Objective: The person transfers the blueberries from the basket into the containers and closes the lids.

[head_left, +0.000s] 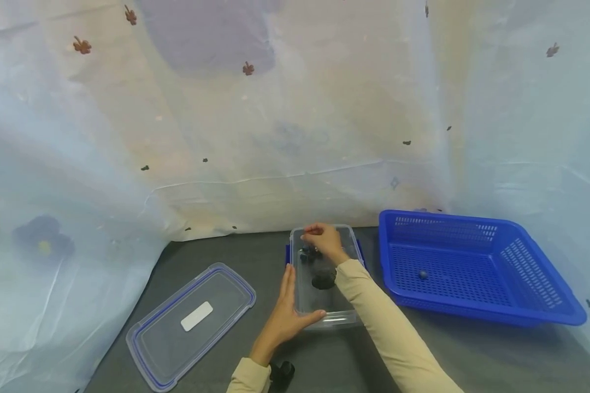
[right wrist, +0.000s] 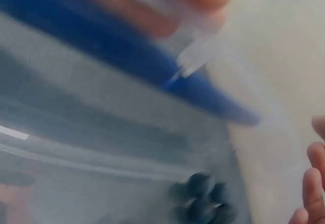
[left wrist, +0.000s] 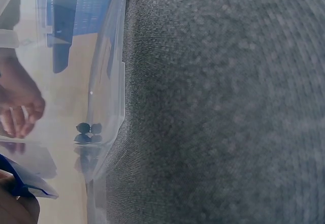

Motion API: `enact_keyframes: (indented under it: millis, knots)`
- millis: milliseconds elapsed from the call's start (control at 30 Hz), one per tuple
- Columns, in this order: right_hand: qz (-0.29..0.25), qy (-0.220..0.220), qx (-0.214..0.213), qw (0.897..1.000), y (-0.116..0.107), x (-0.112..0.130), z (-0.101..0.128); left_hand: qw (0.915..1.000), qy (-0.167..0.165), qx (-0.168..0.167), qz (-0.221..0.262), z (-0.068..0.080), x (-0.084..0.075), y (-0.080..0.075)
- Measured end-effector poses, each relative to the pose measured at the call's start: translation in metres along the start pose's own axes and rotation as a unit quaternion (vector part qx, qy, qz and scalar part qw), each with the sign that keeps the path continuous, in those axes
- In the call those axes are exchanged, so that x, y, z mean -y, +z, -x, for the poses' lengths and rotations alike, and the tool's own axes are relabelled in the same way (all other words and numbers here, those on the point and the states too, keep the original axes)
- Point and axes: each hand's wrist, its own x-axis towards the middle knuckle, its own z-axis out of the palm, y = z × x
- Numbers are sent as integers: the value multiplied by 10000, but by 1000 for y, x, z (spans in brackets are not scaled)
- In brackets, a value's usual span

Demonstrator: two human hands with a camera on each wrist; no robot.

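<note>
A clear plastic container (head_left: 331,316) stands on the dark grey table. My left hand (head_left: 287,314) rests flat against its left wall, fingers straight, the thumb lying along the near corner. My right hand (head_left: 324,240) reaches into the container's far end, its fingers bunched and curled just above a small cluster of dark balls (head_left: 308,255). The left wrist view shows the same balls (left wrist: 87,132) through the clear wall (left wrist: 109,82); they appear blurred (right wrist: 203,201) in the right wrist view. Whether the right fingertips (right wrist: 312,183) hold a ball is hidden. A dark round patch (head_left: 323,279) lies mid-container.
The container's clear lid (head_left: 192,322), edged in blue, lies flat to the left. A blue perforated basket (head_left: 546,316) sits to the right with one small blue ball (head_left: 423,274) inside. A pale curtain hangs close around the back and sides.
</note>
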Motion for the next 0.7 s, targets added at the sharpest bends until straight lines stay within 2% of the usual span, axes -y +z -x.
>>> enact_keyframes:
  millis: [167, 300, 700]
  knots:
    - [-316, -168, 514, 9980, -9, 22, 4, 10000, -38, -29, -22, 0, 1, -1]
    - [-369, -389, 813, 9952, -20, 35, 9, 10000, -26, -13, 35, 0, 0, -1]
    - [-645, -560, 935, 9920, -64, 59, 26, 10000, -41, -6, 90, 1, 0, -1]
